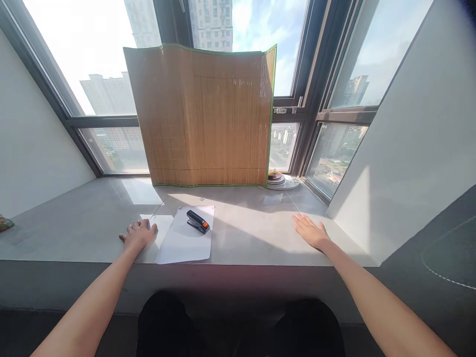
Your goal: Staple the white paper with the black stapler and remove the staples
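My left hand (139, 235) rests on the pale windowsill (245, 238) with its fingers spread and slightly bent, holding nothing. Just right of it lie white paper sheets (182, 246), one reaching the sill's front edge. On top of the paper sits a black stapler (198, 221) with an orange patch at its near end, touched by neither hand. Far to the right, my right hand (309, 231) lies flat on the sill, palm down, fingers stretched out. It holds nothing.
A brown slatted mat (211, 114) with green edging stands upright against the window at the back. Beside its lower right corner are stacked plates (282, 182). White walls (401, 148) flank the sill, and an object (5, 223) is partly visible at the far left.
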A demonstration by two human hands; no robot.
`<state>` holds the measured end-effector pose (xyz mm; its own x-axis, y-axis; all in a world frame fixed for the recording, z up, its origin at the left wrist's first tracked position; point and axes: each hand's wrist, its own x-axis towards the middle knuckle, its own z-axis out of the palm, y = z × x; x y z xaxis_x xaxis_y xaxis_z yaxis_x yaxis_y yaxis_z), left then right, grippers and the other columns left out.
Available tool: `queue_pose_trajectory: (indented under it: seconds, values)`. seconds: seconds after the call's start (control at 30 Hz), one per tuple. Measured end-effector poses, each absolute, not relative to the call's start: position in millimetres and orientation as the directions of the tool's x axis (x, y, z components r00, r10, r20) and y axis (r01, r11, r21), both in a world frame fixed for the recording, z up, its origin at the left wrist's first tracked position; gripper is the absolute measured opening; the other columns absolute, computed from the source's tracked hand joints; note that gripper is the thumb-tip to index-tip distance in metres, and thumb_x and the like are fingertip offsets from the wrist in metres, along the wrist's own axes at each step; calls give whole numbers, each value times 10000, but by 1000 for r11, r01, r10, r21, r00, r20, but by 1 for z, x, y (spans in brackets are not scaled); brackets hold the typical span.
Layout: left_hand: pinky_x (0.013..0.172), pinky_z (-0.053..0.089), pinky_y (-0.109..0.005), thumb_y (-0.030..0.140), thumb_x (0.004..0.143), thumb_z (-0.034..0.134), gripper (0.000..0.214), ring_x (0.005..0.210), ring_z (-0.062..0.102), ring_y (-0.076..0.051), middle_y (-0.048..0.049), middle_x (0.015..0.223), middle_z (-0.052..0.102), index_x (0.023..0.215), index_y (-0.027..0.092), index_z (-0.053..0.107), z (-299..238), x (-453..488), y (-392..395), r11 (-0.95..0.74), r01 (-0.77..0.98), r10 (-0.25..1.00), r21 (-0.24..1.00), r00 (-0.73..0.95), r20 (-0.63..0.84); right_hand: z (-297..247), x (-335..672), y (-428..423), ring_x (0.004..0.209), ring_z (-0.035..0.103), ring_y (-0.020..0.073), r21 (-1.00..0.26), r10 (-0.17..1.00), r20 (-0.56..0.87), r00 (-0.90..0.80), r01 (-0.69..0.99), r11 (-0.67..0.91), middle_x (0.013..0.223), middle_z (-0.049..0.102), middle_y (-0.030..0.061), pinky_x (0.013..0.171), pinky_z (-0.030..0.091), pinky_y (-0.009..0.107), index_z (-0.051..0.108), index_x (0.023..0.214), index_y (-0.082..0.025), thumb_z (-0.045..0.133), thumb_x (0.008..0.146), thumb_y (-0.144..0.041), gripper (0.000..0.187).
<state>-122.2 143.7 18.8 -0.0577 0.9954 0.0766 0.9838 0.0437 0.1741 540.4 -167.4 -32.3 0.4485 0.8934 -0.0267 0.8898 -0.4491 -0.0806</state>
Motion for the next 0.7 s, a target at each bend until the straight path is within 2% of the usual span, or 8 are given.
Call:
queue_pose_trajectory:
  seconds: [0.27,0.43,0.6,0.7]
  values:
    - [1129,269,-786,577,970,389,718,1497,369,-518,-316,1633,415,1534,163,548,16,-125,150,23,990,993,138,-39,114,-25,535,-169,1665,146,313,-76,895,-53,444,891,-447,1802,157,19,1269,132,755,252,1717,-346,173,1087,-472,647]
    - [1088,302,-810,624,983,355,764,1483,355,-556,-320,1654,375,1531,127,545,15,-127,155,12,988,996,152,-25,86,-17,530,-170,1668,121,313,-57,884,-86,460,883,-465,1809,124,-23,1283,148,728,224,1722,-355,145,1082,-494,659]
    - [1088,301,-809,629,996,336,768,1486,346,-551,-284,1681,358,1559,140,518,15,-128,157,26,984,996,175,-40,76,-16,528,-171,1673,102,298,-39,879,-94,468,880,-473,1810,115,-48,1295,157,699,203,1721,-387,132,1082,-495,652]
    - [1075,305,-814,632,984,365,778,1481,347,-563,-311,1666,365,1551,126,529,13,-128,158,14,982,995,187,-33,96,-18,530,-170,1673,105,295,-38,879,-89,468,880,-473,1809,117,-52,1295,161,697,204,1718,-399,128,1082,-502,649]
